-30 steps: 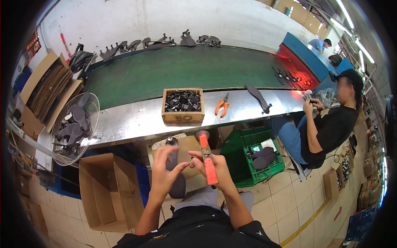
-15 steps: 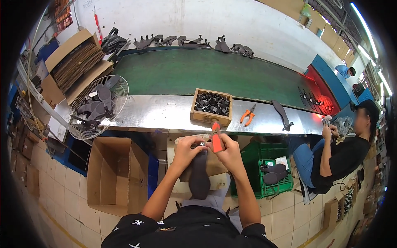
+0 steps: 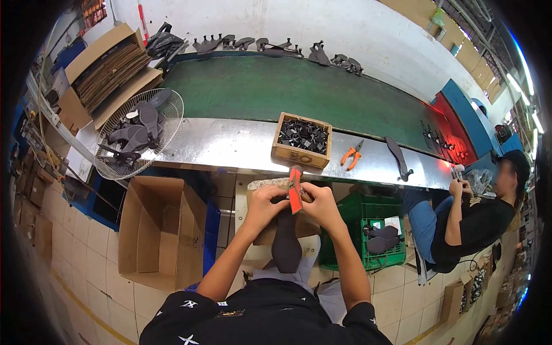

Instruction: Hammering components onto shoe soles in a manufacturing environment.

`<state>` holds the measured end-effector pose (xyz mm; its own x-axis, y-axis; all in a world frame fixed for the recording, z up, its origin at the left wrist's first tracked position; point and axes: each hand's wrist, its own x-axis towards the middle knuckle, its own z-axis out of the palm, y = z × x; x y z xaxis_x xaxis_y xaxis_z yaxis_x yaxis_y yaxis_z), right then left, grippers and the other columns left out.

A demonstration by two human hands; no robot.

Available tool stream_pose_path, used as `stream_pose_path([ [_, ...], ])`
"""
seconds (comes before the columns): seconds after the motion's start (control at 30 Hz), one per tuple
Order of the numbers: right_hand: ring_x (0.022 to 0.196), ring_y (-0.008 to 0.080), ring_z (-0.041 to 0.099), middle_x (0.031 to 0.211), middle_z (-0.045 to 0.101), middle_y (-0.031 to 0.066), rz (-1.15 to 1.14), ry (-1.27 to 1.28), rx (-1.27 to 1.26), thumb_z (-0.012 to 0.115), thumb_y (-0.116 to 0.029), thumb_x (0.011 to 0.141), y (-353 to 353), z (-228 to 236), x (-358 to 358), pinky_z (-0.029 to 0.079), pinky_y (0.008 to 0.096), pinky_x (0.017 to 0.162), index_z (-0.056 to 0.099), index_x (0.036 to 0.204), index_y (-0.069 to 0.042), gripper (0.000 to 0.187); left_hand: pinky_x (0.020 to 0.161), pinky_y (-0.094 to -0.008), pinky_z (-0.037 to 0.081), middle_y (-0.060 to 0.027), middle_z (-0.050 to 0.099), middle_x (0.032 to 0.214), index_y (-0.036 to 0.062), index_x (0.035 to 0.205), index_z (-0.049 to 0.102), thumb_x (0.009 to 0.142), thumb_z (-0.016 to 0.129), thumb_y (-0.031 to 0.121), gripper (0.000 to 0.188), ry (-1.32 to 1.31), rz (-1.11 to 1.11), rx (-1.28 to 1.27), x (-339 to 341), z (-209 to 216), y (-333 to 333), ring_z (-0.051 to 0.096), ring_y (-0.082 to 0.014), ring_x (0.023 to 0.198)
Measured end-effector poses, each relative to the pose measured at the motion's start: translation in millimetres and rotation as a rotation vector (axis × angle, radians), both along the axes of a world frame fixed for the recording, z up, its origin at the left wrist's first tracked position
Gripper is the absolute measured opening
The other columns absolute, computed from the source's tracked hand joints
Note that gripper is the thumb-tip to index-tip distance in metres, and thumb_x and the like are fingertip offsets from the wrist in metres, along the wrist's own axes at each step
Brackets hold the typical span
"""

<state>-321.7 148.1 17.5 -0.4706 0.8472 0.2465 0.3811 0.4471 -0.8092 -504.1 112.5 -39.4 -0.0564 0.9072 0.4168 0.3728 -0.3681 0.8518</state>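
My left hand [image 3: 265, 202] and my right hand [image 3: 319, 204] meet in front of me, below the metal table's edge. Between them stands a red-handled tool [image 3: 294, 194], gripped by my right hand. My left hand grips the top of a dark grey shoe sole [image 3: 286, 244] that hangs down toward my lap. The tool's head rests against the sole's upper end, over a small worn block [image 3: 269, 185]. On the metal table [image 3: 230, 146] just beyond sits a wooden box [image 3: 302, 140] full of small black parts.
Orange pliers [image 3: 351, 155] and a dark sole [image 3: 398, 157] lie right of the box. A green conveyor belt [image 3: 299, 92] runs behind. A fan guard [image 3: 138, 133] holds soles at left. An open cardboard box [image 3: 161, 230] and a green crate [image 3: 368, 236] stand on the floor. A seated person [image 3: 471, 218] works at right.
My view swung left and drew nearer the table. My hands came together; the red-handled tool went from hanging down to standing upright against the sole's top.
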Motion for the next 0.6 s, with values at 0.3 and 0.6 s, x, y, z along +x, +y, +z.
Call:
stream_pose_path([
  [0.3, 0.055, 0.0233, 0.057, 0.071, 0.060, 0.0185, 0.040, -0.096, 0.064, 0.073, -0.010, 0.075, 1.8, 2.4, 5.5, 0.049, 0.0310, 0.059, 0.067, 0.105, 0.000, 0.032, 0.077, -0.0395, 0.051, -0.0142, 0.069, 0.085, -0.0010, 0.089, 0.072, 0.071, 0.079, 0.012, 0.023, 0.005, -0.021, 0.012, -0.7, 1.2, 0.0, 0.066, -0.0313, 0.083],
  [0.6, 0.073, 0.0419, 0.063, 0.079, 0.063, 0.0211, 0.092, -0.155, 0.123, 0.076, -0.012, 0.074, 2.0, 3.5, -0.2, 0.050, 0.0422, 0.064, 0.064, 0.096, -0.002, 0.026, 0.078, -0.0406, 0.051, -0.0156, 0.068, 0.085, -0.0013, 0.093, 0.071, 0.073, 0.078, 0.014, 0.026, 0.082, -0.104, 0.004, -8.9, -1.2, 5.3, 0.065, -0.0337, 0.086],
])
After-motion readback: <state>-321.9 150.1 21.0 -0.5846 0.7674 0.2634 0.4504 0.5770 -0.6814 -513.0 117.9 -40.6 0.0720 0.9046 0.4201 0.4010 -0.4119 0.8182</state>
